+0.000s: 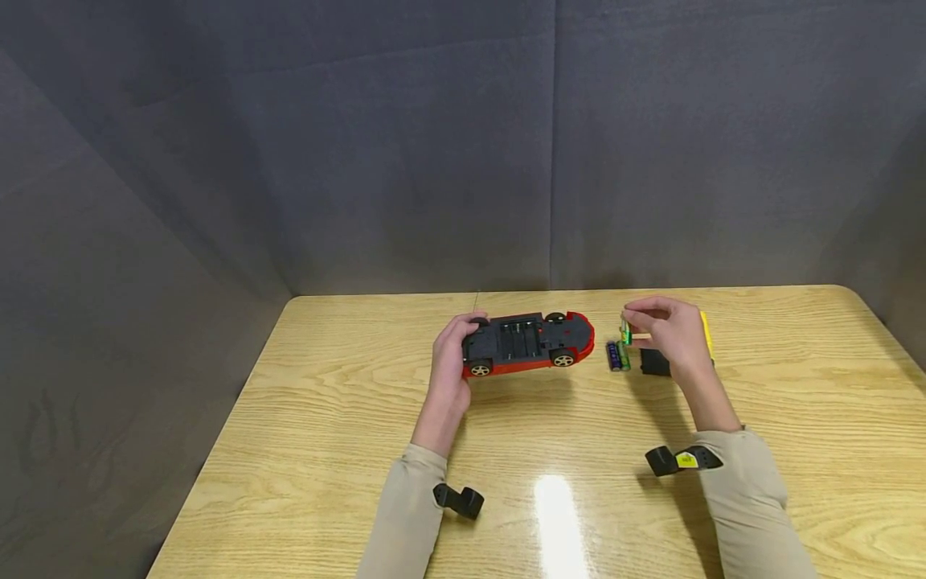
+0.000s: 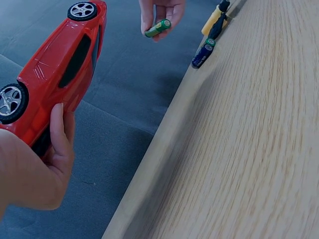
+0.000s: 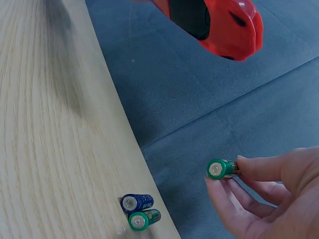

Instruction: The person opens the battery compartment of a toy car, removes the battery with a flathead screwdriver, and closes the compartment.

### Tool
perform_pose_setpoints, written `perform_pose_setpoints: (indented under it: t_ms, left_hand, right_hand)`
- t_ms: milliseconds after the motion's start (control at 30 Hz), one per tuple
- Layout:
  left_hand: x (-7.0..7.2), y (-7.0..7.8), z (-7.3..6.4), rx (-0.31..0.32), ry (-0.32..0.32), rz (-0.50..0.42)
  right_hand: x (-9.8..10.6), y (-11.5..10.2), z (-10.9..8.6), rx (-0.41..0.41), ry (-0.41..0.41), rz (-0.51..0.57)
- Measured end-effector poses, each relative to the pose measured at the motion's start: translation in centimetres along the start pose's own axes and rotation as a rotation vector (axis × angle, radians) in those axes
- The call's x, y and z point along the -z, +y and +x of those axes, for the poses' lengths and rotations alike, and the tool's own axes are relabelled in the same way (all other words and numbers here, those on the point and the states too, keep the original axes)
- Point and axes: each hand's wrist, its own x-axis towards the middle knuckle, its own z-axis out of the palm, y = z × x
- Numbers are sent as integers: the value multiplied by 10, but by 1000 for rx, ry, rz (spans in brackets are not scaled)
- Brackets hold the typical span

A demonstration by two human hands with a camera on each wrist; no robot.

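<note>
My left hand (image 1: 448, 362) grips a red toy car (image 1: 485, 342) by one end, above the table. The car is turned over, its black underside facing up with an uncovered battery compartment (image 1: 521, 339) in the middle. To the right of the car, my right hand (image 1: 669, 330) pinches a green battery (image 3: 223, 169) between thumb and fingertips, off the tabletop. Below that hand a blue battery (image 3: 136, 202) and another green battery (image 3: 144, 219) lie side by side on the table. In the left wrist view the car's red side and silver wheels show.
A black object (image 1: 654, 363) and a yellow object (image 1: 707, 334) lie on the wooden table (image 1: 347, 434), partly hidden behind my right hand. Grey cloth (image 1: 405, 161) hangs behind the table's far edge and along the left.
</note>
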Motion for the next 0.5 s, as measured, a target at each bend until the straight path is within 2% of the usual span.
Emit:
perform_pose_setpoints:
  t_ms: [233, 500]
  left_hand:
    - [0, 0, 0, 1, 2, -4]
    - [0, -1, -1, -15, -2, -6]
  right_hand:
    - [2, 6, 3, 0, 5, -10]
    - [3, 12, 2, -11, 16, -71]
